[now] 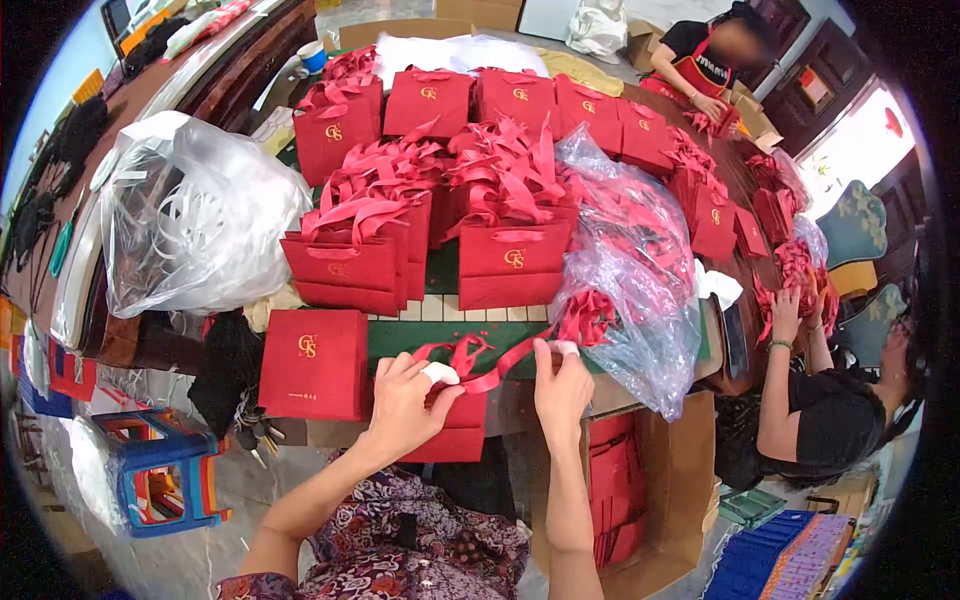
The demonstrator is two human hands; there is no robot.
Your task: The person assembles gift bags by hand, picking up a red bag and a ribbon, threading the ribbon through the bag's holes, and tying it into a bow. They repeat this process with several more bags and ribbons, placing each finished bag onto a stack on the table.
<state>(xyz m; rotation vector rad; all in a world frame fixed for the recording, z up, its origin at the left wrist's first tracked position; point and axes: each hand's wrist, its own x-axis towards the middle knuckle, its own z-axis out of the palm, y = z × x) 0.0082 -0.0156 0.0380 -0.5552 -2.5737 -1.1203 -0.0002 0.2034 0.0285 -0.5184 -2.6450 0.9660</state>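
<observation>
At the table's front edge, my left hand [415, 400] is closed on a red ribbon [490, 378], with white tape round a finger. My right hand [562, 385], also taped on one finger, pinches the ribbon's other stretch, so it runs between both hands. Below the left hand is a red paper bag [455, 430], partly hidden by that hand. A flat-fronted red bag with gold lettering [315, 365] stands just left of my left hand. Behind the hands are rows of red bags [515, 262] with ribbon bows on top.
A clear plastic bag of white strips [200, 215] lies at the left. Another plastic bag [640, 300] holds red ribboned items at the right. An open cardboard box [680, 480] with red bags is below. Two other people [700, 60] [830, 410] handle red items at the right. Blue stools [165, 475] stand lower left.
</observation>
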